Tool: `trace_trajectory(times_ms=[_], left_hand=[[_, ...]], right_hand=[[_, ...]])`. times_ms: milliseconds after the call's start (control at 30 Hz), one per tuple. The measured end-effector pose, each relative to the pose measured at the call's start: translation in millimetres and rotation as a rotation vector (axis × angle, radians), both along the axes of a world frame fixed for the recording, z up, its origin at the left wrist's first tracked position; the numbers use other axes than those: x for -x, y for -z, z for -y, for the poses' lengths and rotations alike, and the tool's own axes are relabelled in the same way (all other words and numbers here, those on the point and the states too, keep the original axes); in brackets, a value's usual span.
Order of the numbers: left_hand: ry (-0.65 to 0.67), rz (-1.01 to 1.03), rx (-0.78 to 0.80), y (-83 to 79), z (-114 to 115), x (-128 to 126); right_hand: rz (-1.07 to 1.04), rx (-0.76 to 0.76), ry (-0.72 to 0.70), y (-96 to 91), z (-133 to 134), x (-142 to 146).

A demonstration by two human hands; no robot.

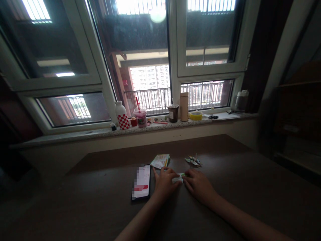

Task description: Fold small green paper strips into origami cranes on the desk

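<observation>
Both my hands rest on the dark brown table (245, 197), meeting over a small folded piece of patterned paper (178, 178). My left hand (165, 183) has its fingers curled and pressed on the left end of the paper. My right hand (198, 183) pinches the right end. A phone (141, 186) with a lit screen lies just left of my left hand. A stack of patterned paper sheets (160, 161) lies beyond my left hand. A finished folded paper figure (193, 161) sits beyond my right hand.
A stone windowsill (75, 134) runs behind the table under big windows. On it stand a red-checked white bottle (122, 115), a pink drink cup (140, 117), a brown cup (173, 113), a tan tumbler (184, 106), a yellow tape roll (196, 115), scissors (213, 116) and a kettle (241, 100).
</observation>
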State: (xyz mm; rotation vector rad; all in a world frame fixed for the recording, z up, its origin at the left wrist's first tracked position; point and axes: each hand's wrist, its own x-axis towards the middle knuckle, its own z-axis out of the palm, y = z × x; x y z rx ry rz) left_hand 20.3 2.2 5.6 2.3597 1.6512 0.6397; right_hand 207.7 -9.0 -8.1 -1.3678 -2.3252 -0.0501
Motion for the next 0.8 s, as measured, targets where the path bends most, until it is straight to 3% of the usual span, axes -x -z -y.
trace_trajectory(times_ms=[800], left_hand=[[0.021,0.005,-0.019,4.1,-2.0,2.2]], right_hand=[[-0.018,0.045,-0.016,0.8,-2.3,1.3]])
